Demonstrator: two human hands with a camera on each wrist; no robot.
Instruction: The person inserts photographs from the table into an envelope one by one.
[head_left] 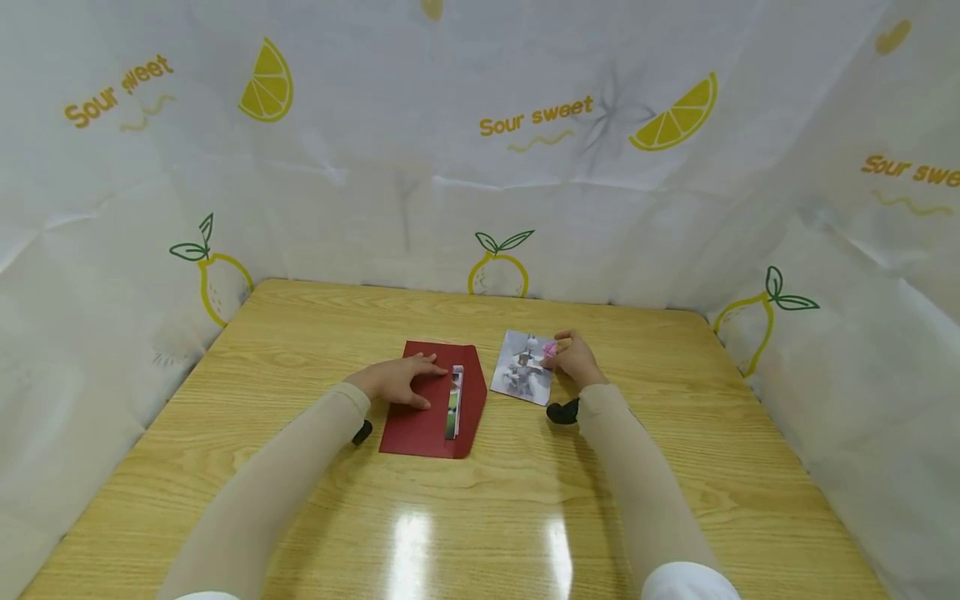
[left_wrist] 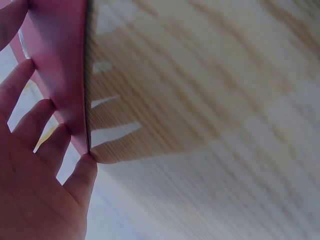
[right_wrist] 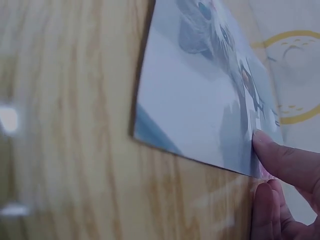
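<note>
A red envelope (head_left: 420,417) lies on the table with its flap spread toward the right. My left hand (head_left: 397,381) rests on it, fingers spread; the left wrist view shows the fingertips (left_wrist: 62,131) touching the red paper (left_wrist: 55,45). A narrow strip of a picture card (head_left: 453,408) shows near the flap, the rest of it hidden. To the right is a grey-white picture card (head_left: 519,371) with a printed animal. My right hand (head_left: 576,360) pinches its right edge, thumb (right_wrist: 280,155) on the face. Something pink (head_left: 550,350) shows by those fingers; I cannot tell whether it is printed.
The wooden table (head_left: 480,517) has glossy light reflections near the front. White curtains (head_left: 390,183) with lemon prints hang behind it and along both sides. Black devices (head_left: 562,412) sit at the wrists. Bare wood separates the envelope from the card.
</note>
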